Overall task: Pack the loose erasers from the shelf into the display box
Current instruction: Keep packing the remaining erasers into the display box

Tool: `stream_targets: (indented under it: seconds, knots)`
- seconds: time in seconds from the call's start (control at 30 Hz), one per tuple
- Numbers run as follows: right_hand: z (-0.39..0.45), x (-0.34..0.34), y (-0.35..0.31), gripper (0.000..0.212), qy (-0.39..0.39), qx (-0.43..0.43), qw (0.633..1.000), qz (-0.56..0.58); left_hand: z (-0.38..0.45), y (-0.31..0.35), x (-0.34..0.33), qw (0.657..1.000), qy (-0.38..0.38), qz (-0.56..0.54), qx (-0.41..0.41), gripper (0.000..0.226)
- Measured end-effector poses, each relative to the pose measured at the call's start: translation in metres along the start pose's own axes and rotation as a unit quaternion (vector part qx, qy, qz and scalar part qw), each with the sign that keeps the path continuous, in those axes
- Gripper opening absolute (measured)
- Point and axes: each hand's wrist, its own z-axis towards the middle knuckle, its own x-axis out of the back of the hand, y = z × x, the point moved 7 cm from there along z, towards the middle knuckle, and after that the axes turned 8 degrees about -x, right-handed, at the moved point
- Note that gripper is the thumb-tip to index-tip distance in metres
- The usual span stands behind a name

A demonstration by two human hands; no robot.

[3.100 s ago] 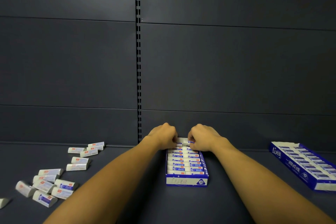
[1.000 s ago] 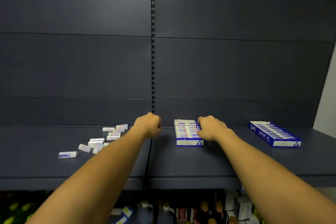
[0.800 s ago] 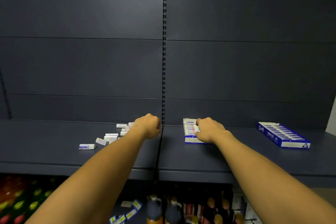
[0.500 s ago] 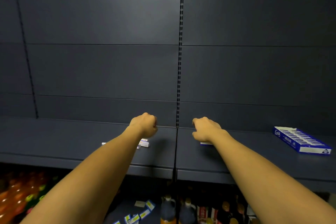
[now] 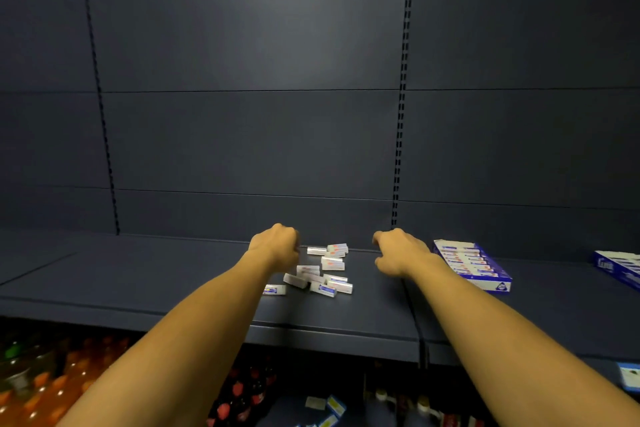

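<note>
Both hands, left hand (image 5: 275, 246) and right hand (image 5: 398, 253), reach with curled, empty-looking fingers toward the loose erasers (image 5: 320, 276) to grab more for the display box (image 5: 472, 265).

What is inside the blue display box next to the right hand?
The display box holds rows of wrapped erasers lying side by side, filling the part that shows. The right hand and its wrist cover the box's near left edge, so that part cannot be checked.

I see both fists over the shelf (image 5: 173, 274): left hand (image 5: 275, 246) beside the loose erasers (image 5: 320, 276), right hand (image 5: 398, 251) near the display box (image 5: 479, 274).
</note>
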Motion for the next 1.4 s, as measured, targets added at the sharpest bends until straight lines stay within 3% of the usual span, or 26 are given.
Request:
stream_targets:
  seconds: [0.27,0.77,1.4]
  knots:
    - [0.014,-0.025,-0.034,0.038,0.000,-0.007,1.000,0.008,0.015,-0.036,-0.023,1.000,-0.015,-0.020,-0.011,0.030]
    - [0.100,-0.057,-0.025,0.042,0.033,-0.001,0.998,0.046,0.089,-0.041,-0.066,0.997,0.016,-0.058,-0.055,0.027]
    - [0.164,-0.116,-0.042,0.035,0.107,-0.001,0.979,0.171,0.156,-0.092,-0.130,0.966,0.052,-0.242,-0.081,0.027]
